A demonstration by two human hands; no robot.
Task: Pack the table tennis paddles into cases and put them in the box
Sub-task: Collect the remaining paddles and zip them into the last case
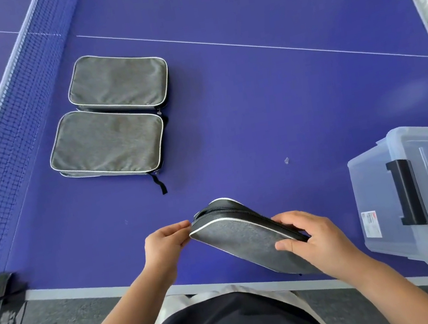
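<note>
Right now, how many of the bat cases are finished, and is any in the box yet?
Two grey cases lie flat by the net, looking closed. A third case is held by the left hand and right hand. Whether the clear box holds any cannot be told. All three remain to box.

2 cases lying side by side on the table, net standing left, box sitting right, 1 case being held at the near edge.

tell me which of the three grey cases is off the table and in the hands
The case nearest the person, tilted with its zipper edge up, gripped by the left hand and right hand. The other two cases lie flat by the net.
</note>
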